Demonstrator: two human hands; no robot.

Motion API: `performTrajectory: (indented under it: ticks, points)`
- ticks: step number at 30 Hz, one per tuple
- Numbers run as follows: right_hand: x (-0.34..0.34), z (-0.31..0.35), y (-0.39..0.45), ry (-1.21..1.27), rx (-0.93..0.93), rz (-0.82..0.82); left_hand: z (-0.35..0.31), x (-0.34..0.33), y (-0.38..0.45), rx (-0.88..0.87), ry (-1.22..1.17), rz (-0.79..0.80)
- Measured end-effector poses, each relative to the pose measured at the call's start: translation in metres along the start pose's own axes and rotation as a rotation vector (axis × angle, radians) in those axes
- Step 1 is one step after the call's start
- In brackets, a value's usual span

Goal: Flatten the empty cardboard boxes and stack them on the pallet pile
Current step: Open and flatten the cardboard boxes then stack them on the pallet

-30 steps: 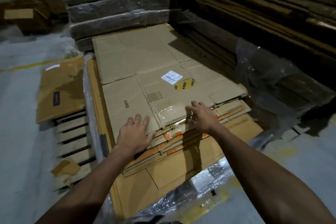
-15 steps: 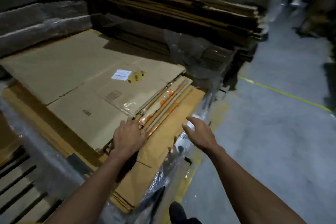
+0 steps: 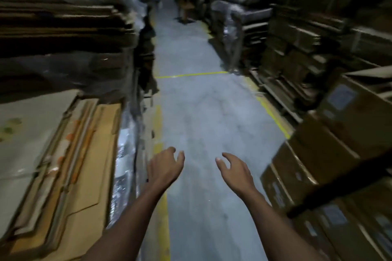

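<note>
The pallet pile of flattened cardboard boxes (image 3: 63, 154) lies at the left edge of the view, its layered edges facing the aisle. My left hand (image 3: 164, 168) hangs over the yellow floor line just right of the pile, fingers loosely curled and holding nothing. About a hand's width to its right, my right hand (image 3: 234, 170) is out over the bare concrete, also loose and holding nothing. Stacked brown cardboard boxes (image 3: 331, 154) stand at the right of the aisle. The frame is motion-blurred.
A grey concrete aisle (image 3: 201, 112) runs ahead, crossed by a yellow line (image 3: 191, 74). Tall wrapped stacks of flat cardboard (image 3: 63, 27) rise at the left, and more stacks and shelves (image 3: 297, 38) line the right. Clear plastic wrap (image 3: 125, 154) hangs down the pile's side.
The view has swung right, from the pile to the aisle. Both hands have left the flattened cardboard and now hang over the floor.
</note>
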State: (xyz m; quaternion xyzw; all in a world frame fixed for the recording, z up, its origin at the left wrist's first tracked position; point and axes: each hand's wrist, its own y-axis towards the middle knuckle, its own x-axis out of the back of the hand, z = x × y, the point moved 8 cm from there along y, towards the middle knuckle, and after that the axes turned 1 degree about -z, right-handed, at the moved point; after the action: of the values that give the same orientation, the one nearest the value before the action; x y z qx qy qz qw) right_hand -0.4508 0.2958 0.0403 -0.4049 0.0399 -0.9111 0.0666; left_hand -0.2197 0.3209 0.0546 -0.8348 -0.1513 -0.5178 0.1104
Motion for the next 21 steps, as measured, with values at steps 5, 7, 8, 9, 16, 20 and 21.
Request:
performTrajectory:
  ticks: [5,7,8,9,16,20,21]
  points:
    - [0.102,-0.084,-0.027,-0.018,-0.160,-0.208,-0.135,-0.043,-0.016,-0.264,0.042,0.072]
    - [0.146,-0.111,-0.039,-0.037,-0.209,-0.302,-0.192,-0.050,-0.028,-0.356,0.046,0.054]
    - [0.172,-0.130,-0.047,-0.040,-0.239,-0.353,-0.227,-0.055,-0.038,-0.416,0.028,0.045]
    - [0.195,-0.146,-0.055,-0.046,-0.269,-0.398,-0.256,-0.061,-0.047,-0.471,0.010,0.034]
    - [0.336,-0.272,-0.110,-0.010,-0.472,-0.589,-0.456,-0.123,-0.117,-0.780,-0.083,0.043]
    - [0.385,-0.326,-0.134,0.006,-0.569,-0.651,-0.539,-0.159,-0.146,-0.888,-0.067,0.109]
    - [0.396,-0.336,-0.138,0.012,-0.590,-0.665,-0.557,-0.166,-0.151,-0.904,-0.083,0.122]
